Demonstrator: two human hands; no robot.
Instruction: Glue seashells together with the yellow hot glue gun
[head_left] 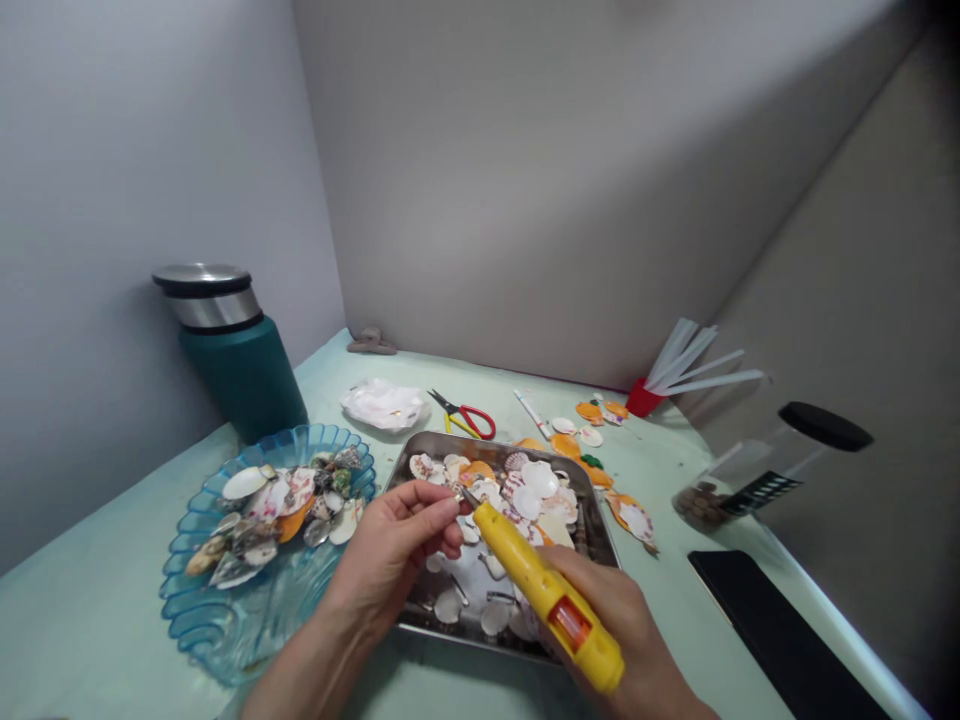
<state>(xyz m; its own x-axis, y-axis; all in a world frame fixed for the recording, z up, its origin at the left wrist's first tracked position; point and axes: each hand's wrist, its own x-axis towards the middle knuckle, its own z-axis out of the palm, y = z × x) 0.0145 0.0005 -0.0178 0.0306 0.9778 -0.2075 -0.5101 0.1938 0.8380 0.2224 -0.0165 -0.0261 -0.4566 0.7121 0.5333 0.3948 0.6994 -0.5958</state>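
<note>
My right hand (pixel 600 610) is wrapped round a yellow hot glue gun (pixel 525 570), whose metal nozzle points up and to the left. The fingers of my left hand (pixel 405 530) pinch a small pale piece (pixel 457 495) right at the nozzle's tip; it is too small to name, and I cannot tell whether they touch. Below both hands lies a metal tray (pixel 611 530) of white, orange and speckled seashells (pixel 536 485). Hair clips (pixel 501 597) and round pale shells lie in its near part, partly hidden by my hands.
On the left, a blue plastic dish (pixel 195 540) holds shells, with a teal bottle (pixel 244 370) behind it. Scissors (pixel 465 415), a white bundle (pixel 385 403) and a pen (pixel 531 412) lie beyond the tray. Rightward are glue sticks (pixel 682 360), a jar (pixel 750 475) and a black phone (pixel 780 630).
</note>
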